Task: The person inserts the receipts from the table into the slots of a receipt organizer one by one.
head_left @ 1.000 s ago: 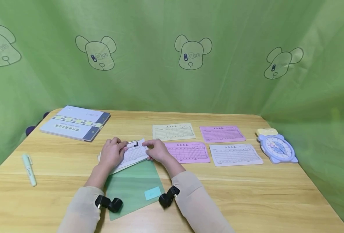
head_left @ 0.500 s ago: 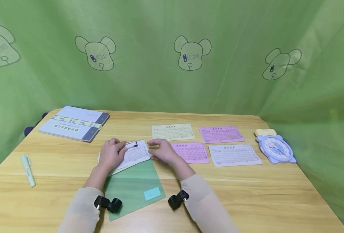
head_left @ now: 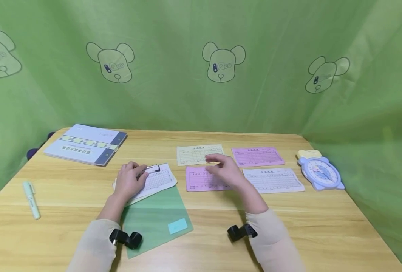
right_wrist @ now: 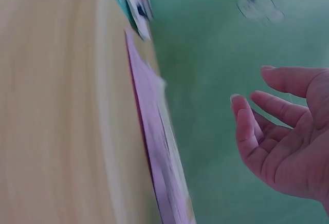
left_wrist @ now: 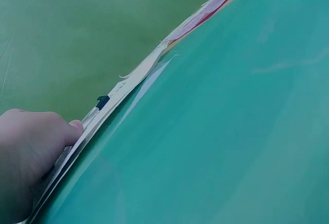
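Observation:
A translucent green clipboard (head_left: pixel 155 211) lies slanted on the table, with a blue label (head_left: pixel 178 226) near its front corner. White printed form slips (head_left: pixel 161 180) are stacked over its far end. On the metal clip (head_left: pixel 154 169) with a black tip, my left hand (head_left: pixel 129 181) grips with curled fingers; its thumb shows at the clip in the left wrist view. My right hand (head_left: pixel 225 170) hovers over a pink slip (head_left: pixel 195 179), holding nothing. The right wrist view shows its fingers (right_wrist: pixel 280 108) loosely bent and apart.
A cream slip (head_left: pixel 190 155), a second pink slip (head_left: pixel 258 156) and a white slip (head_left: pixel 274 180) lie at centre and right. Beyond them are a blue toy clock (head_left: pixel 321 173) and a yellow block (head_left: pixel 308 153). At left are a notebook (head_left: pixel 85 141) and a mint highlighter (head_left: pixel 31 200).
My right hand has let go of the stacked slips' right edge and moved right, over the pink slip. My left hand stays at the clip.

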The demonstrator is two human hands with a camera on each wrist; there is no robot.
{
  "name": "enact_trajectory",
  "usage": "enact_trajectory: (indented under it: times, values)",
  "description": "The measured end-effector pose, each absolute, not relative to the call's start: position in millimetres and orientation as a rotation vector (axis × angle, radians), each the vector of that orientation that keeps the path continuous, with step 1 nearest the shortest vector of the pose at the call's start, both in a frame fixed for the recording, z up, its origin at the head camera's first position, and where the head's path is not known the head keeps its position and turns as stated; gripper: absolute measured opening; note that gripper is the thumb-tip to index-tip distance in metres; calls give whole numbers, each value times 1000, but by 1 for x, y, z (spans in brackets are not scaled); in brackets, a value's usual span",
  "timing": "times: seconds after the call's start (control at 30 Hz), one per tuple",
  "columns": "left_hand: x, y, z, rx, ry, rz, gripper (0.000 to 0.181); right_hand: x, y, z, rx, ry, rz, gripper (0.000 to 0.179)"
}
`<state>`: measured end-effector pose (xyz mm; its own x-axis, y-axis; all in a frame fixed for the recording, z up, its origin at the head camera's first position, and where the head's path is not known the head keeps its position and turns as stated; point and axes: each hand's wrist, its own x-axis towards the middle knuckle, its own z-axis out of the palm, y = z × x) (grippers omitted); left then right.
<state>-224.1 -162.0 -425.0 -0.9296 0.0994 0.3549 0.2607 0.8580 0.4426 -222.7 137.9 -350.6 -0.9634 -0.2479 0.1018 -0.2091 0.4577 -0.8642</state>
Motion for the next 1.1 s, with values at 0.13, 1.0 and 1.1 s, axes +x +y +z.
enact_trajectory:
  times: [0.13, 1.0, 1.1]
  values:
    - [-224, -162, -425, -262, -2714, -719, 32, -224, 166, -349, -331, 2690, -1586, 41]
    - [-221, -161, -422, -249, -2719, -761, 33, -243, 222, -400, -69, 2761, -1404, 38]
    - [-221, -161, -422, -242, -2726, -762, 33, -243, 220, -402, -80, 2801, -1346, 39]
